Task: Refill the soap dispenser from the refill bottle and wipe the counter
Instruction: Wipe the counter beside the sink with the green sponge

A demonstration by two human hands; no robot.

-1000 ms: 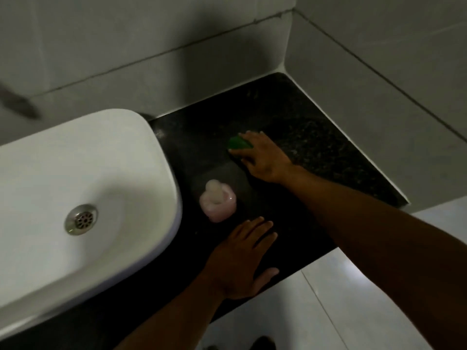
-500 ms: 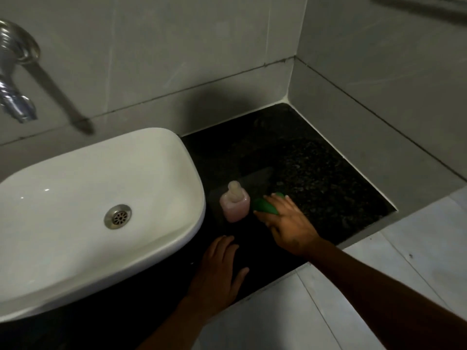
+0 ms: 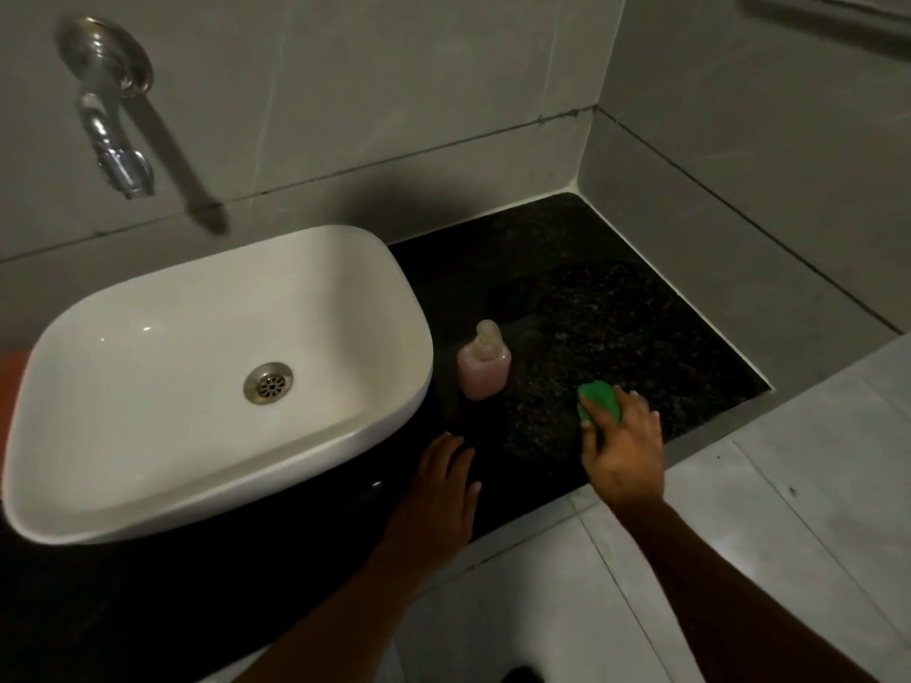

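Near the tabletop's [image 3: 616, 308] front edge, the right hand [image 3: 622, 448] pressed curled fingers onto the green sponge [image 3: 598, 399], right of the pink soap dispenser [image 3: 484, 368]; the left hand [image 3: 438, 490] lay flat, fingers spread.

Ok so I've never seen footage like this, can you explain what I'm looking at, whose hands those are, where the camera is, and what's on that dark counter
This is one picture from a camera worn on a person's head, looking forward and down, so the two bare arms are the wearer's own. No robot is involved. The left hand rests flat, fingers spread, on the black speckled stone counter. The right hand presses a green sponge onto that counter near its front edge, apparently wiping. Beside the white oval basin stands a small pink soap dispenser, upright and touched by neither hand. A chrome wall tap juts out above the basin. No refill bottle is visible.
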